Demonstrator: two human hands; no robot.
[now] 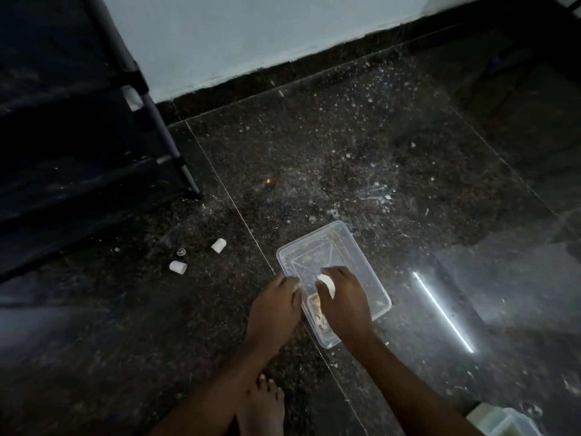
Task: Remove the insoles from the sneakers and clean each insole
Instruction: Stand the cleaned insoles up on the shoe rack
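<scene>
The right hand [344, 305] hangs over the near half of a clear plastic container [352, 247] standing on the dark speckled floor [345, 152]. Its fingers [338, 273] are curled round a small white curved piece [327, 284], which shows between thumb and fingertips.

Directly below those fingers, in the container's near end, lies a pale lumpy thing [316, 309]. The light is too dim to tell whether it is an insole.

The left hand [272, 306] is just to the left. Its bent fingers [290, 283] are at the container's left rim, but they are blurred, so whether they grasp the rim or only rest on it cannot be told.

Farther left of the left fingers, two short white cylinders [218, 245] [178, 267] lie on the floor with a small clear cap [180, 252] between them. Beyond these stands a black rack [78, 136].

Below both hands, a bare foot [262, 404] rests on the floor. Well to the right of the right fingers, another pale container [500, 420] shows in the lower corner.
</scene>
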